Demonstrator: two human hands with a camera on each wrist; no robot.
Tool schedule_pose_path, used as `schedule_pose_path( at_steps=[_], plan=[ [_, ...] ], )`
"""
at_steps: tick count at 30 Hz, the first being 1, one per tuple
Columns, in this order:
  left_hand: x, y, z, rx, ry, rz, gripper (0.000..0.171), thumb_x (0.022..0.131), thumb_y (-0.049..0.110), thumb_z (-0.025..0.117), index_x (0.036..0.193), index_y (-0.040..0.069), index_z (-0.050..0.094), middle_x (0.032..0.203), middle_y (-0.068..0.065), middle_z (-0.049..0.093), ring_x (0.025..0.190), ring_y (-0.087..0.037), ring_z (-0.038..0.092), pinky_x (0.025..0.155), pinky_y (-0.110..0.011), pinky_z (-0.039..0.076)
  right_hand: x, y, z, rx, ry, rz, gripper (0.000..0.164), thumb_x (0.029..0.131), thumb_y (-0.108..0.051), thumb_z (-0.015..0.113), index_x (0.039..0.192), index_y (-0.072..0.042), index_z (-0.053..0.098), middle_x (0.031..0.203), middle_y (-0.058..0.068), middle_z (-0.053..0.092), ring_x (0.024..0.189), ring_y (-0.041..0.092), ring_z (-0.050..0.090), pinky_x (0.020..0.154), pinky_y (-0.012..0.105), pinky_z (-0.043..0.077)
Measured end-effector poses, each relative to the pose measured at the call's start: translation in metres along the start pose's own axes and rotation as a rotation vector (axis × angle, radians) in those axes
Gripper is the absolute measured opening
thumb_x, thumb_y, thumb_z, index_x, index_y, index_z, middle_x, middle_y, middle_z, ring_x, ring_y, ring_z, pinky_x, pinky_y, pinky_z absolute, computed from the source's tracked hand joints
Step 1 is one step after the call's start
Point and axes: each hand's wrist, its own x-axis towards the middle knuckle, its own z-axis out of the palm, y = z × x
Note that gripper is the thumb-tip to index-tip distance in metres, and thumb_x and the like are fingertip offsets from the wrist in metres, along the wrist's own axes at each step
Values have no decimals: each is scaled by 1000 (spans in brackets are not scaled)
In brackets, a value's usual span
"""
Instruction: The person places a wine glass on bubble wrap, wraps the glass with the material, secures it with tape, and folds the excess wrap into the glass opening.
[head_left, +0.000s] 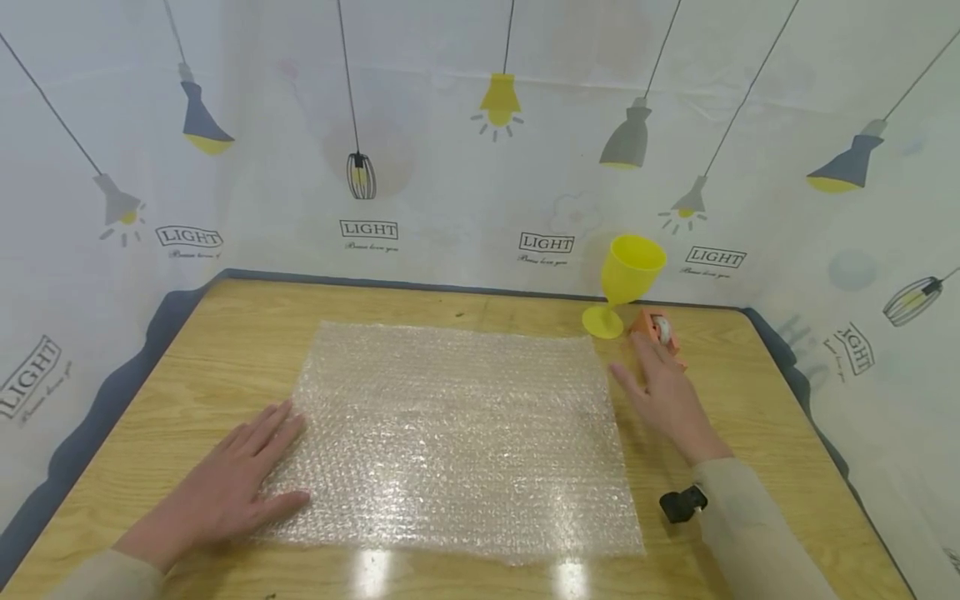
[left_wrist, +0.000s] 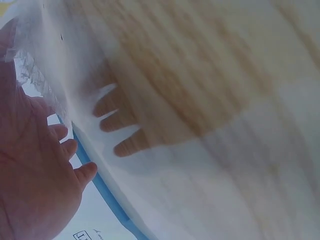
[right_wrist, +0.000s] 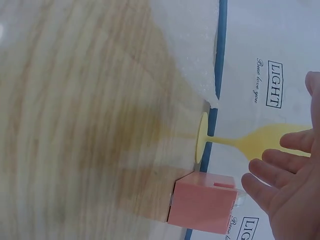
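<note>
A sheet of bubble wrap (head_left: 457,442) lies flat across the middle of the table. My left hand (head_left: 232,479) rests at its left edge, fingers straight and thumb spread over the near corner; the same hand (left_wrist: 35,170) shows large in the left wrist view. My right hand (head_left: 667,400) reaches toward the back right, fingers extended beside an orange tape dispenser (head_left: 651,320) with a white roll in it. Just left of the dispenser stands a yellow plastic goblet (head_left: 632,267), upright on its round foot. In the right wrist view the fingers (right_wrist: 270,172) are spread, holding nothing.
The wooden table (head_left: 172,392) has a dark blue edging at the back and sides. Behind it hangs a white wall cloth (head_left: 450,167) printed with lamps. A small black device (head_left: 682,504) is worn at my right wrist.
</note>
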Motion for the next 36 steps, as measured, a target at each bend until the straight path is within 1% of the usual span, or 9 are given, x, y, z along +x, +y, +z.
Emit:
schedule_pose_path(
  at_steps=[7, 11, 14, 18, 23, 27, 29, 31, 36],
  plan=[
    [-5, -2, 1, 40, -1, 12, 103, 89, 66, 67, 162, 5, 28, 169, -21, 22, 155, -40, 23, 119, -17, -15, 11, 0, -8, 13, 65, -44, 66, 109, -39, 49, 157, 3, 32, 155, 35, 39, 136, 55, 42, 106, 74, 38],
    [-8, -3, 1, 54, -4, 24, 108, 87, 67, 68, 163, 3, 26, 169, -21, 23, 155, -39, 23, 119, -16, -16, 19, 0, -12, 43, 108, -42, 63, 109, -37, 52, 155, 3, 36, 146, 32, 48, 124, 50, 53, 99, 69, 47],
    [-9, -4, 2, 69, 18, 52, 110, 85, 68, 70, 162, 2, 27, 168, -23, 25, 155, -38, 22, 120, -17, -15, 25, 2, -13, 64, 135, -58, 51, 108, -35, 54, 141, 3, 49, 125, 26, 56, 105, 42, 56, 83, 57, 52],
    [-9, -5, 2, 78, 21, 65, 112, 84, 70, 70, 162, 2, 27, 167, -23, 26, 156, -36, 20, 120, -17, -15, 32, 4, -15, 84, 158, -73, 39, 107, -33, 55, 126, 1, 55, 109, 20, 57, 92, 35, 52, 72, 44, 45],
    [-9, -5, 0, 66, -9, 54, 115, 83, 73, 69, 162, 3, 26, 167, -23, 25, 155, -39, 23, 118, -15, -17, 39, 4, -22, 112, 139, -43, 34, 107, -36, 53, 111, -2, 53, 91, 18, 53, 80, 32, 50, 65, 41, 41],
    [-9, -5, -1, 53, -13, 50, 117, 81, 75, 70, 162, 3, 26, 167, -22, 26, 154, -39, 24, 117, -15, -17, 45, 4, -30, 157, 97, 31, 48, 107, -43, 49, 121, 3, 49, 108, 27, 57, 102, 42, 57, 85, 55, 50],
    [-9, -5, -1, 47, -18, 46, 117, 81, 76, 70, 163, 3, 26, 167, -22, 26, 155, -39, 24, 117, -15, -17, 47, 4, -34, 166, 77, 77, 61, 107, -48, 47, 136, 6, 45, 130, 31, 54, 123, 48, 53, 101, 64, 46],
    [-9, -5, 0, 42, -25, 39, 118, 81, 76, 69, 163, 4, 26, 168, -22, 25, 155, -38, 23, 116, -15, -17, 48, 4, -37, 174, 53, 114, 75, 106, -52, 46, 150, 8, 35, 146, 34, 46, 133, 51, 46, 110, 67, 40],
    [-9, -4, 1, 37, -51, 22, 119, 80, 79, 68, 163, 5, 26, 169, -20, 24, 156, -37, 21, 122, -23, -13, 52, 3, -41, 189, 39, 157, 90, 104, -58, 48, 160, 6, 18, 162, 33, 27, 142, 53, 38, 114, 69, 35]
  ],
)
